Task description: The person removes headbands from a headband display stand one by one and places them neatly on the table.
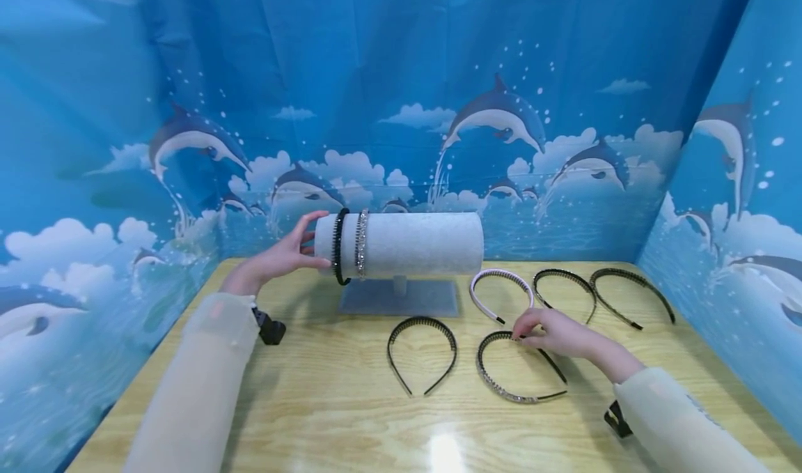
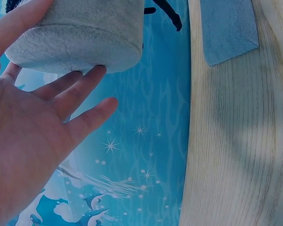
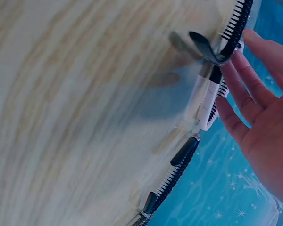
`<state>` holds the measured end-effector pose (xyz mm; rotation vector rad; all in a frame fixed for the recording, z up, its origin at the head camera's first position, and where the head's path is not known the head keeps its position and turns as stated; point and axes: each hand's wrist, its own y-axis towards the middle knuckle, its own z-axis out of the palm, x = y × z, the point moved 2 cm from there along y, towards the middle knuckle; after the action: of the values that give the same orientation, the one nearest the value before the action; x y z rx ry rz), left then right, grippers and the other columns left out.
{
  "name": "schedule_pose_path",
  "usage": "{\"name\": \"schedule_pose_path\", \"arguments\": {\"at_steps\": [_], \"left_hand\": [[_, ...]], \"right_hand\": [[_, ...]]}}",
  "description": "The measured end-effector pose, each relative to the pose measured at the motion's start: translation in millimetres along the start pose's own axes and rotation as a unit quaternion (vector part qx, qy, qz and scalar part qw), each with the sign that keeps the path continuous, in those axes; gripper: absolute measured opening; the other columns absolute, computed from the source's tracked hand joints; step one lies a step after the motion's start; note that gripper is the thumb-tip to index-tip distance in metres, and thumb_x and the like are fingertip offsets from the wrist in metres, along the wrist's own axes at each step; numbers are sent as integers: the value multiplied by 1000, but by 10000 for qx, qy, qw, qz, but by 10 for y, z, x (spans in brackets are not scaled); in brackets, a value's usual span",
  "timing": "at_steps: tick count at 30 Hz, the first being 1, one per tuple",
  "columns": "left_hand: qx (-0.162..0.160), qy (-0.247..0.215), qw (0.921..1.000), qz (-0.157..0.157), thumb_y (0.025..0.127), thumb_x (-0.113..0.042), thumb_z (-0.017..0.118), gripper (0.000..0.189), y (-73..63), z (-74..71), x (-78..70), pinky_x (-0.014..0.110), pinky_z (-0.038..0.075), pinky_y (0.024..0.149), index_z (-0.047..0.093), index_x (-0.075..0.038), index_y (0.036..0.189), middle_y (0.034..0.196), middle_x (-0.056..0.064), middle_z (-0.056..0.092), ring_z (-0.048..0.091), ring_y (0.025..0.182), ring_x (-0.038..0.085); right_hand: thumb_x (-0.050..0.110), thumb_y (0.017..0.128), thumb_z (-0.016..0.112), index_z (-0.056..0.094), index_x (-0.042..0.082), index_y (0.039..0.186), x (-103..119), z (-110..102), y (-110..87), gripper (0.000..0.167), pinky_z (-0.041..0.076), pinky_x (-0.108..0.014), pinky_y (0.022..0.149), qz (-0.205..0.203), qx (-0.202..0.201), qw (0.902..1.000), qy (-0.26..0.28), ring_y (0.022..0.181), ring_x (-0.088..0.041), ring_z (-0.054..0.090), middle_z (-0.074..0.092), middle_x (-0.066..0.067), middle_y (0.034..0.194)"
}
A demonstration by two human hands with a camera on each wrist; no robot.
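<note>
A pale grey fabric-covered roll point(image 1: 420, 243) lies sideways on a display stand. My left hand point(image 1: 285, 253) holds its left end, with the thumb in front and a finger along the top; in the left wrist view other fingertips point(image 2: 96, 73) touch the round end face. Around the roll sit a black toothed headband point(image 1: 337, 246) and a sparkly silver one point(image 1: 361, 243). On the table at the right, my right hand point(image 1: 557, 330) pinches the upper band of a black headband with a rhinestone-studded side point(image 1: 501, 389). In the right wrist view, its comb teeth show beside my thumb.
Left of that headband lies another black toothed headband point(image 1: 422, 320). Behind it are a pale pink one point(image 1: 501, 272), a black one point(image 1: 564, 273) and a dark one point(image 1: 626, 273). The stand's grey base point(image 1: 370, 299) rests on the wooden table point(image 1: 326, 403). Dolphin-print curtains point(image 1: 388, 76) surround the table.
</note>
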<state>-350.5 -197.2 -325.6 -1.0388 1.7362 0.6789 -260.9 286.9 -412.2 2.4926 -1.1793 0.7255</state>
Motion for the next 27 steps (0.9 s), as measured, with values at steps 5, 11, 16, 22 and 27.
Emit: {"name": "schedule_pose_path", "arguments": {"at_steps": [5,11,16,22,27], "left_hand": [[21,-44,10000,12,89,-7,71,96,-6,9,-9,61,36,102,4,-24,156,155,23,13,23,137,50],[37,-64,10000,43,89,-6,70,95,0,-1,-4,60,38,101,5,-25,155,155,23,14,25,136,50],[45,-85,9999,54,89,-5,70,95,11,-5,3,59,38,101,6,-27,155,155,22,14,26,136,49],[41,-112,9999,52,89,-6,71,96,16,-10,9,61,37,101,5,-26,155,154,22,15,27,135,50],[32,-71,10000,24,88,-7,72,97,7,-5,11,59,40,100,5,-26,155,154,23,16,30,134,50]], "right_hand": [[6,87,70,72,8,100,-21,37,-15,14,52,-31,75,167,62,9998,63,87,-14,60,65,1,99],[7,86,71,72,8,99,-61,34,-75,13,52,-28,72,323,41,9994,84,83,-10,58,65,3,96],[6,84,73,71,6,98,-95,23,-145,15,53,-28,72,345,-39,9992,176,82,-10,59,65,1,94],[6,81,76,69,2,98,-128,23,-229,19,54,-27,69,270,-101,9989,360,78,-8,60,66,-2,92],[10,80,78,68,1,101,-152,34,-292,25,53,-26,69,507,-150,9975,464,77,-7,59,65,-2,92]]}}
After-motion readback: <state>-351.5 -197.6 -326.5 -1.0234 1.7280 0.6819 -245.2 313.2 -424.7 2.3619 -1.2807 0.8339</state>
